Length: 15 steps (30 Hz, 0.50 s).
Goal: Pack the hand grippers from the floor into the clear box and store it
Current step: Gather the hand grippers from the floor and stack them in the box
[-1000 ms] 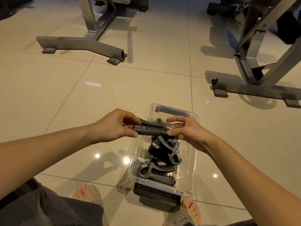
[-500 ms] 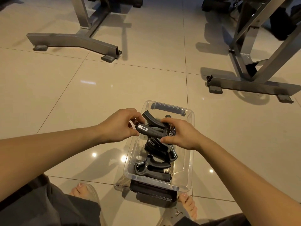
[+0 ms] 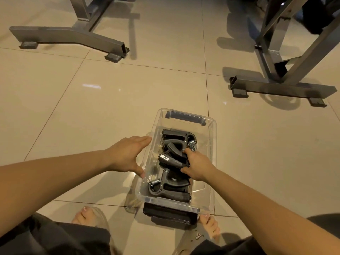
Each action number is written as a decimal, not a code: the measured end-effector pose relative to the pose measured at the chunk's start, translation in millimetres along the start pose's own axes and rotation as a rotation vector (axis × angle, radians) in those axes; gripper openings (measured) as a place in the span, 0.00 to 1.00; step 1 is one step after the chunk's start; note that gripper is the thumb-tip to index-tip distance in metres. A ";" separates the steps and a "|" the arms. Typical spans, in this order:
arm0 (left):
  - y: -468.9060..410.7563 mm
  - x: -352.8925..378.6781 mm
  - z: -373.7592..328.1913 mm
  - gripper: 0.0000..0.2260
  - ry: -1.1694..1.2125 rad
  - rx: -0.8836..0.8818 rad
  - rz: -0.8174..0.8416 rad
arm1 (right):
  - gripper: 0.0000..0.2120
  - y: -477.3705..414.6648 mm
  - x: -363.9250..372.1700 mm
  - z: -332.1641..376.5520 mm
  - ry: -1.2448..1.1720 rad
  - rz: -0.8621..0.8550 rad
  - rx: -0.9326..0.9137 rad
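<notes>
The clear rectangular plastic box stood on the glossy beige tiled floor, its long side running away from the person and its near end between two sandalled feet. A dark grey bar handle sat on its far rim. Three black-and-grey hand grippers with steel coil springs lay inside, one after another along its length. The far hand gripper rested near the handle end and the near hand gripper lay by the closest wall, spring to the left.

The right hand reached down into the box, fingers and thumb curled round the handles of the middle hand gripper, which had a small pale label on its left end and lay across the other two. The left hand was outside, released and holding nothing, fingers straight and thumb spread, right beside the left wall (whether it actually touched the plastic could not be told).

A flat black object lay under the box's near end; what it was could not be made out. Further off, well apart from the box, stood grey steel equipment frames, one at the left and one at the right.
</notes>
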<state>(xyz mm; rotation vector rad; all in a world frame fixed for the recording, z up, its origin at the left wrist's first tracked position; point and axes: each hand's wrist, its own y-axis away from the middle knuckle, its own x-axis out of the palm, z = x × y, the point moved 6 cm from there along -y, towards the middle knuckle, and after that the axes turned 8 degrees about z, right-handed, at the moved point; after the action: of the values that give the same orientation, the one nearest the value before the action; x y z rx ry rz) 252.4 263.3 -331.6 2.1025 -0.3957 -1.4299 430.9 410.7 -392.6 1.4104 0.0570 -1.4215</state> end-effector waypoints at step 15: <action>-4.3 5.0 3.4 0.59 0.035 0.050 -0.023 | 0.25 -9.0 14.1 -6.5 0.126 -0.056 0.179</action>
<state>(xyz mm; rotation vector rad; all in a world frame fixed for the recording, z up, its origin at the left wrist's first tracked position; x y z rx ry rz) 250.9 263.1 -338.9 2.1753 -0.3988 -1.4074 433.3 410.1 -410.5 1.6567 0.0512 -1.4098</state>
